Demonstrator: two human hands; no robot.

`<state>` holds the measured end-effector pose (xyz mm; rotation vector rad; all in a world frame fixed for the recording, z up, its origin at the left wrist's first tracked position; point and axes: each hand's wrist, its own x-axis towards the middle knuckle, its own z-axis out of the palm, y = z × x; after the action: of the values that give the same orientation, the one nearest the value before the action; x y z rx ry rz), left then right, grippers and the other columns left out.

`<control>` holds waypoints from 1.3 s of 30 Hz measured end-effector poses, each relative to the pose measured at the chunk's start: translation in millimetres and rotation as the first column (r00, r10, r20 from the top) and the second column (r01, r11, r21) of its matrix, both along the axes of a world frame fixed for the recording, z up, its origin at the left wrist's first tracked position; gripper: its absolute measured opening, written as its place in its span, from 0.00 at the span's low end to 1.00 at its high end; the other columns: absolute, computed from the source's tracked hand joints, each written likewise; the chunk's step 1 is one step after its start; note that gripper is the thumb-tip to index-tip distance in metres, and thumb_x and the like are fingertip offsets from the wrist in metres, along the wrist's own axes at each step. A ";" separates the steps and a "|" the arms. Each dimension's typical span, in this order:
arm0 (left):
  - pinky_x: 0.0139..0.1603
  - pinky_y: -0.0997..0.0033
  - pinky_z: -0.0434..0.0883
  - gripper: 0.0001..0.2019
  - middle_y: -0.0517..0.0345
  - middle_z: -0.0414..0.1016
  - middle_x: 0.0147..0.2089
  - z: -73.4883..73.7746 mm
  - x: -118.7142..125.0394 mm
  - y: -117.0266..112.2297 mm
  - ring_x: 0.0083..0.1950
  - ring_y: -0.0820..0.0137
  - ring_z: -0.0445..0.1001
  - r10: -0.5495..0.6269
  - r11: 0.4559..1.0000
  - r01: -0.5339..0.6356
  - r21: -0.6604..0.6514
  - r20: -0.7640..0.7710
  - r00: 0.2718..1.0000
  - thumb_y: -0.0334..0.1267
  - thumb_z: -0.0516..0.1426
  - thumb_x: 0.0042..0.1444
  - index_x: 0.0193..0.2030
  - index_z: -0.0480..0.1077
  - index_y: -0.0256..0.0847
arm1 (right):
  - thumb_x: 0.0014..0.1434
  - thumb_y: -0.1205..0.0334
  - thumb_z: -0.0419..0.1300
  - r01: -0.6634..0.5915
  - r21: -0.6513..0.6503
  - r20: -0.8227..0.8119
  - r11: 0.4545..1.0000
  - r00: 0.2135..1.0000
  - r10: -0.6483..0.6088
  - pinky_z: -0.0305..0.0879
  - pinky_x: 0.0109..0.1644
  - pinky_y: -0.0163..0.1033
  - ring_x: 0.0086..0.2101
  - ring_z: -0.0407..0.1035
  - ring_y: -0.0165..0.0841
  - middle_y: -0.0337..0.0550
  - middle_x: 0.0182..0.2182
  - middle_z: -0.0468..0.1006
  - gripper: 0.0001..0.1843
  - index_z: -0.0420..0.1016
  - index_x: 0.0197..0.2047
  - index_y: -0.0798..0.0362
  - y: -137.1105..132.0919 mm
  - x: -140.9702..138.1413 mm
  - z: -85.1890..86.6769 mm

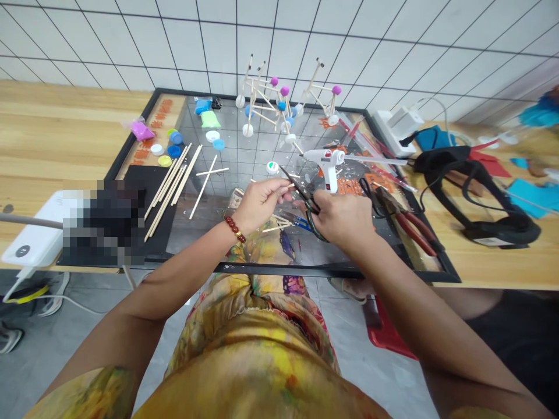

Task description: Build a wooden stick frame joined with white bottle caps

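My right hand point(345, 216) is closed round the handles of a pair of scissors point(297, 185), whose blades point up and to the left. Close to those blades, my left hand point(262, 201) pinches a thin wooden stick point(292, 185), mostly hidden by the fingers. Short cut sticks point(277, 223) lie on the glass below my hands. Just beyond my right hand rests a white hot glue gun point(328, 166). A white bottle cap point(272, 167) sits past my left hand.
Long sticks point(174, 183) lie on a black sheet at left, near coloured caps point(173, 151). Stick models with purple balls point(285, 91) stand at the back. Pliers point(413, 224), a black strap point(480, 227) and a power strip point(388, 134) are at right. A white power bank point(32, 233) sits at far left.
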<state>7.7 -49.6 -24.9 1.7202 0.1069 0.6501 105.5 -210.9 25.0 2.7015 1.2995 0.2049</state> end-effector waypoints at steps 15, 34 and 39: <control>0.45 0.68 0.69 0.11 0.58 0.75 0.30 5.5 -4.2 2.0 0.34 0.69 0.73 0.051 0.990 -0.054 0.131 0.025 0.998 0.38 0.60 0.67 0.31 0.75 0.42 | 0.72 0.41 0.45 -0.030 -0.061 0.011 0.998 0.999 0.031 0.48 0.37 0.41 0.33 0.74 0.42 0.54 0.32 0.83 0.30 0.79 0.44 0.55 2.0 -4.6 5.1; 0.39 0.67 0.69 0.26 0.59 0.70 0.28 -1.5 2.4 8.2 0.31 0.70 0.69 -0.065 0.994 0.055 0.094 0.105 0.992 0.62 0.53 0.69 0.37 0.74 0.41 | 0.73 0.39 0.39 -0.113 0.051 0.012 0.992 0.994 0.113 0.53 0.46 0.48 0.38 0.75 0.48 0.57 0.35 0.83 0.33 0.75 0.47 0.57 2.7 3.5 9.2; 0.40 0.66 0.69 0.25 0.60 0.68 0.28 -0.3 3.2 5.4 0.31 0.70 0.68 -0.087 0.996 0.089 -0.007 0.138 0.987 0.64 0.54 0.67 0.38 0.75 0.42 | 0.73 0.39 0.38 -0.129 0.046 0.031 0.991 0.991 0.128 0.53 0.45 0.48 0.37 0.75 0.49 0.57 0.36 0.84 0.34 0.75 0.47 0.56 4.2 0.4 10.4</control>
<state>10.9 -44.2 -25.3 1.6529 -0.0613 0.6989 105.8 -206.7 35.4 2.6447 1.4804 0.2895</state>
